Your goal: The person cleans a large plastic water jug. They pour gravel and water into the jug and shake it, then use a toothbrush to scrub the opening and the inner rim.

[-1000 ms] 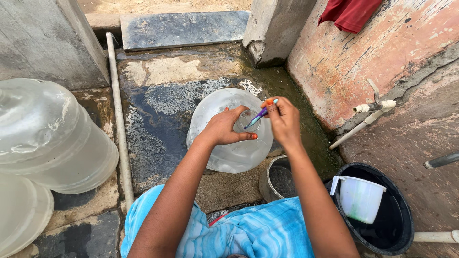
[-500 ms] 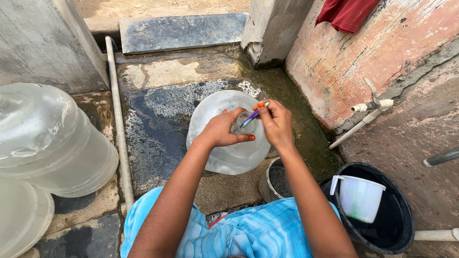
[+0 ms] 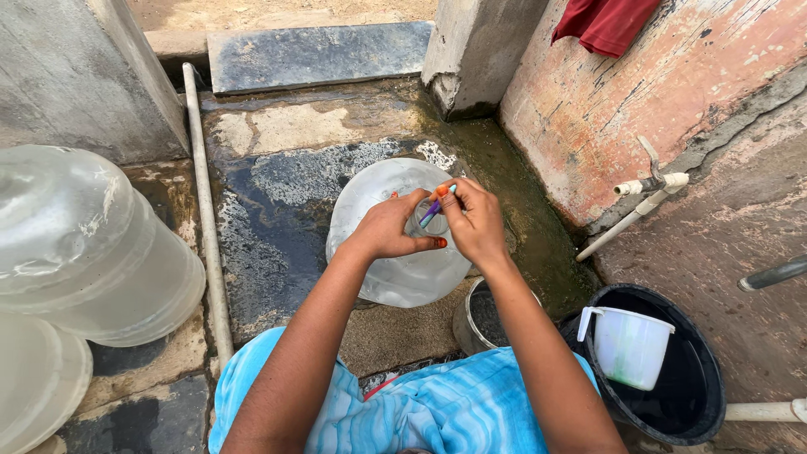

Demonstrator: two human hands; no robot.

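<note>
The left hand [image 3: 391, 231] wraps its fingers around the neck of the big clear bottle [image 3: 395, 252] on the wet floor — the right hand [image 3: 475, 219] pinches a purple brush [image 3: 430, 213] poking into its mouth.

this is an outdoor washing place at a home. the stone floor [image 3: 286, 193] is wet, a tap [image 3: 651, 181] comes out of the rough plastered wall [image 3: 605, 118], and a black bucket [image 3: 702, 395] with a mug [image 3: 626, 345] stands beside water jugs [image 3: 84, 244].
</note>
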